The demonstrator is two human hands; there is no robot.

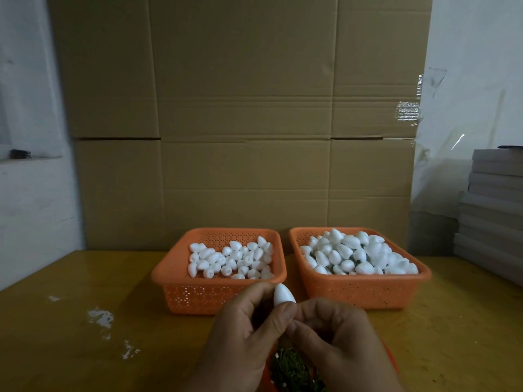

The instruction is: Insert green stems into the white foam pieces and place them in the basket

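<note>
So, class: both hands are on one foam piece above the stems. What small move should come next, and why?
Probably seat the stem, then carry the foam piece to the fuller right basket. The left hand and right hand pinch its base, where any stem is hidden; green shows among that basket's pieces, none in the left basket.

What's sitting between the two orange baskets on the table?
Nothing. In the head view, the left basket and the right basket stand apart, with only a narrow strip of bare yellow table between them.
</note>
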